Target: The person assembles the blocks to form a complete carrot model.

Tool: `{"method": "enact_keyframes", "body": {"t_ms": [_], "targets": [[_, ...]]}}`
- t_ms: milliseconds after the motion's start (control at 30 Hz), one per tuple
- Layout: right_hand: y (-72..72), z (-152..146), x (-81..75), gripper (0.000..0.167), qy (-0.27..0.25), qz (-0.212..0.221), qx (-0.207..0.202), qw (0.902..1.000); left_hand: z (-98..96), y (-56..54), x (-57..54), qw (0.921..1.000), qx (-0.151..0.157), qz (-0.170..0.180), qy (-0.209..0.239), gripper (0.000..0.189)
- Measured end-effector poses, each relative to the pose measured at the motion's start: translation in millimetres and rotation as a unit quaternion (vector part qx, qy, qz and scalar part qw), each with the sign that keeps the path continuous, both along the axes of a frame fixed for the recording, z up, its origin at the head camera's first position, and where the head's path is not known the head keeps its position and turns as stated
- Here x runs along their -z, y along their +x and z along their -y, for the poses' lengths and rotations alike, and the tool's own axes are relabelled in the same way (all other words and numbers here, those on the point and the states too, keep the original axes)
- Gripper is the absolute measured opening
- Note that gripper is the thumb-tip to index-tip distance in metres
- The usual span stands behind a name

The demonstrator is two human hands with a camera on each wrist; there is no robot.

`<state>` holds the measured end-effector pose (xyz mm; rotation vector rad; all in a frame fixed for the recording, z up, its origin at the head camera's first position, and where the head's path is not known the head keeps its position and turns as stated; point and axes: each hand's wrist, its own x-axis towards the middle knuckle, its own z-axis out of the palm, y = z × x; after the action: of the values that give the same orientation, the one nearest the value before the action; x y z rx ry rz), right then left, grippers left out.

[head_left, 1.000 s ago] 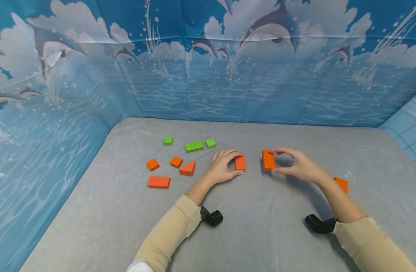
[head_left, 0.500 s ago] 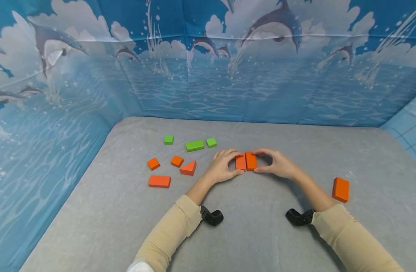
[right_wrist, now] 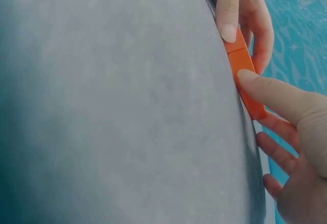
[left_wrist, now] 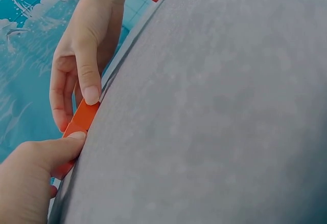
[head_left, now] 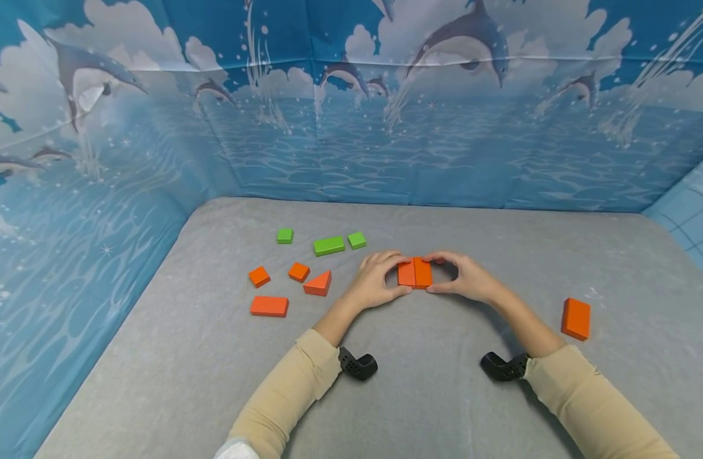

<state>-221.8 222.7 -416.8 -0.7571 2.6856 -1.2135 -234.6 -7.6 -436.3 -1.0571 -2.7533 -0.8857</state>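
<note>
Two orange-red rectangular blocks lie flat, long sides together, in the middle of the cloth-covered table. The left hand (head_left: 376, 280) grips the left block (head_left: 406, 274) between thumb and fingers at its near and far ends. On the other side, the right hand (head_left: 463, 276) pinches the right block (head_left: 423, 273) the same way. From the right wrist view, a thin seam shows between the right block (right_wrist: 240, 63) and the left block (right_wrist: 236, 44), with a thumb on each.
Toward the left lie another orange rectangular block (head_left: 269, 306), two small orange blocks (head_left: 259, 276) and an orange triangular block (head_left: 318, 284). Behind them are three green blocks (head_left: 328, 246). One more orange block (head_left: 576, 319) lies far right. A dolphin-print curtain (head_left: 351, 146) borders the grey cloth (head_left: 420, 382).
The right hand has carried its block left and down beside the left hand's block, and the gap between them has closed. The left hand has stayed in place.
</note>
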Motion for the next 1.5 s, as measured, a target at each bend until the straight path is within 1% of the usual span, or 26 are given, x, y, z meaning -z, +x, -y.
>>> {"method": "enact_keyframes", "body": {"t_ms": [100,200,267,300,367,467,533,600,667,733,900,1033,1167,1233,1333,1367,1500], "targets": [[1.0,0,-2.4,0.058,-0.001,-0.002,-0.012,0.9999,0.0,-0.1,-0.1,1.0000,0.000,0.002,0.001,0.055],[3.1,-3,-8.7,0.059,-0.015,-0.019,-0.029,0.9993,0.0,-0.4,-0.4,1.0000,0.000,0.004,0.001,0.056],[6.6,-9,-16.3,0.060,-0.024,-0.034,-0.029,0.9987,-0.1,-0.4,-0.5,1.0000,0.000,0.004,0.002,0.056],[9.2,-13,-20.6,0.060,-0.027,-0.039,-0.023,0.9986,-0.1,-0.3,-0.4,1.0000,0.001,0.004,0.002,0.056],[16.2,-24,-29.6,0.062,-0.030,-0.042,0.001,0.9987,-0.2,-0.2,-0.2,1.0000,0.001,0.003,0.002,0.056],[31.1,-47,-41.5,0.064,-0.018,-0.031,0.059,0.9976,-0.2,-0.1,0.4,1.0000,0.003,0.001,0.004,0.055],[42.6,-66,-45.6,0.066,-0.009,-0.024,0.102,0.9944,-0.2,-0.2,0.7,1.0000,0.004,0.000,0.006,0.055],[55.0,-87,-46.5,0.067,0.002,-0.022,0.138,0.9902,-0.2,-0.1,0.9,1.0000,0.004,-0.001,0.007,0.055],[67.8,-106,-44.4,0.068,0.009,-0.018,0.166,0.9859,-0.2,-0.1,1.0,1.0000,0.004,-0.002,0.007,0.055],[79.9,-124,-40.0,0.069,0.023,-0.015,0.179,0.9835,0.1,0.2,0.7,1.0000,0.005,-0.002,0.007,0.054],[102.0,-154,-25.0,0.072,0.065,-0.016,0.180,0.9813,0.8,0.9,-0.9,0.9999,0.006,0.000,0.010,0.054],[113.2,-165,-13.1,0.077,0.101,-0.007,0.188,0.9768,0.5,0.5,-0.8,1.0000,0.007,0.000,0.006,0.054],[118.3,-168,-6.0,0.080,0.120,0.012,0.191,0.9742,0.3,-0.7,0.3,1.0000,0.008,-0.002,0.004,0.055],[119.4,-169,-4.1,0.080,0.119,0.018,0.193,0.9738,0.2,-1.3,0.8,1.0000,0.007,-0.002,0.003,0.055],[119.4,-175,3.7,0.081,0.112,0.012,0.199,0.9735,0.1,-1.7,1.0,1.0000,0.004,-0.002,-0.001,0.055],[119.1,-179,7.5,0.081,0.108,0.008,0.198,0.9742,0.0,-1.7,1.0,1.0000,0.003,-0.002,-0.002,0.055],[114.6,-198,35.9,0.083,0.123,-0.024,0.229,0.9652,-0.2,-1.5,0.5,1.0000,0.002,0.001,-0.003,0.055]]}}
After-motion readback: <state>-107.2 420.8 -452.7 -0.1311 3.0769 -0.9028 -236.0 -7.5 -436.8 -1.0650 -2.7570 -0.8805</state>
